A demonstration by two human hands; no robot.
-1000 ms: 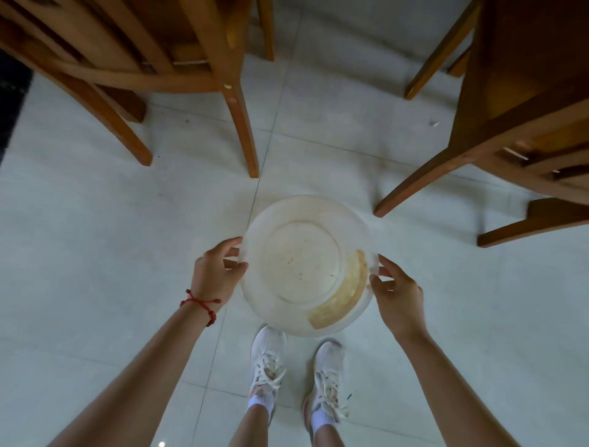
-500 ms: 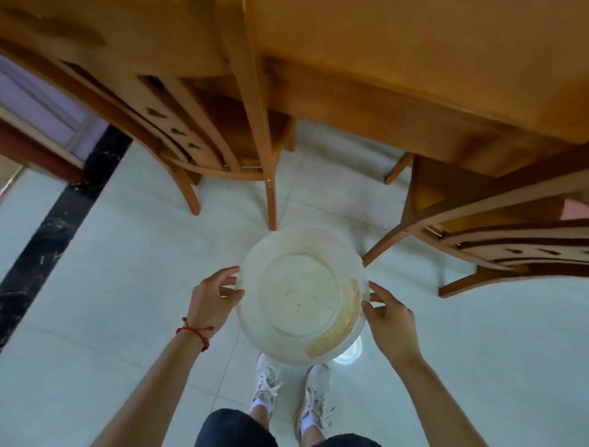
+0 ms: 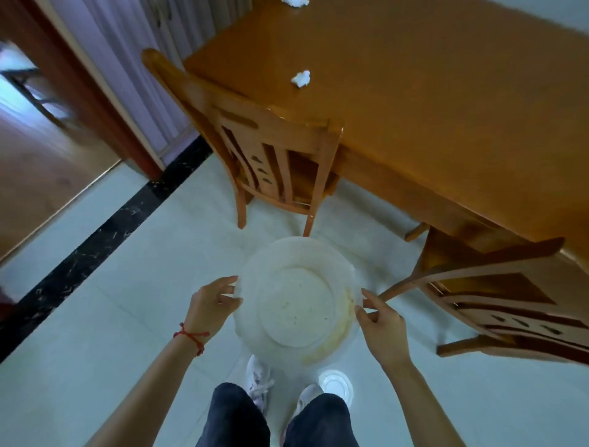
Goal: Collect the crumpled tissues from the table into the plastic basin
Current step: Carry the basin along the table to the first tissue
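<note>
Reference landmark: the plastic basin (image 3: pixel 296 303), a pale translucent round vessel that I hold in the air above the tiled floor (image 3: pixel 95 319), its inside facing up and empty of tissue, with a brownish stain along its right inner wall. Far left of the basin, a black stone strip (image 3: pixel 95 242) crosses the floor diagonally, with a doorway and wooden flooring beyond it. Directly left of the basin is my left hand (image 3: pixel 212 304) (red cord bracelet (image 3: pixel 191 336) on the wrist): fingers curled, thumb and fingertips pressed against the basin's left rim, gripping it. Beyond the basin and slightly left stands a wooden chair (image 3: pixel 271 153), pushed in at the table (image 3: pixel 446 111). On the table top, well beyond the basin, lies one crumpled tissue (image 3: pixel 301 78); a second tissue (image 3: pixel 294 2) sits further off, cut by the upper frame edge. Below the basin my white shoes (image 3: pixel 259 379) and dark trouser legs are visible. Directly right of the basin is my right hand (image 3: pixel 381 324), fingers pinched closed on the right rim. Further right, a second chair (image 3: pixel 503 296) stands near the table's edge, apart from the basin.
</note>
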